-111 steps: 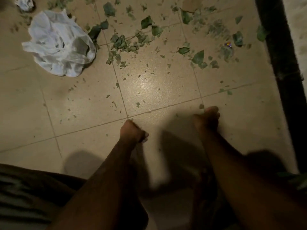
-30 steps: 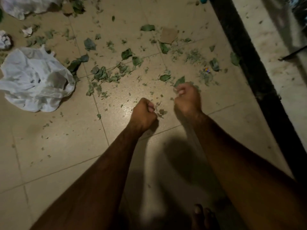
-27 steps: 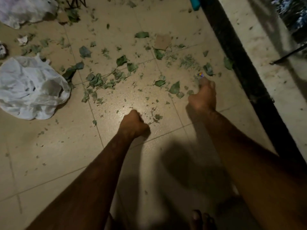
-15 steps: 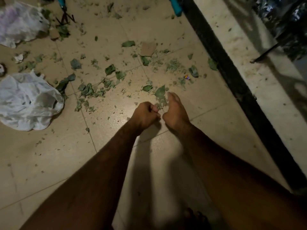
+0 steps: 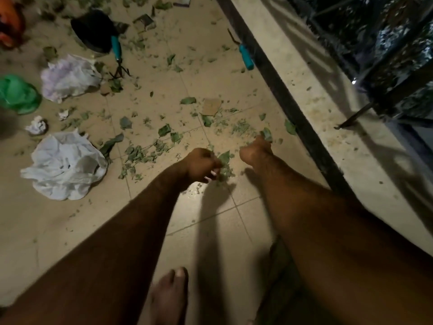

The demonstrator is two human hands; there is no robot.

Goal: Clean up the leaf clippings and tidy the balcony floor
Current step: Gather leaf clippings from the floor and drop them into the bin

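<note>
Green leaf clippings (image 5: 140,156) lie strewn over the beige tiled balcony floor (image 5: 70,231), thickest in the middle. My left hand (image 5: 202,164) is a fist just above the floor, with clippings (image 5: 223,158) poking out by its fingers. Further right, my right hand (image 5: 256,148) reaches forward and its fingertips pinch a leaf (image 5: 267,133) that stands up from the floor. A crumpled white plastic bag (image 5: 63,165) lies open on the floor left of my left hand.
A second pale bag (image 5: 68,78), a green bag (image 5: 16,93) and a paper wad (image 5: 37,125) lie at left. A black pot (image 5: 93,31), two teal-handled tools (image 5: 116,49) (image 5: 246,56) and cardboard (image 5: 212,106) are farther off. A black rail (image 5: 293,109) borders the floor. My foot (image 5: 168,294) is below.
The view has tilted forward, bringing the pot, tools and green bag into sight. My right hand moved from beside the left fist out to the right onto a leaf.
</note>
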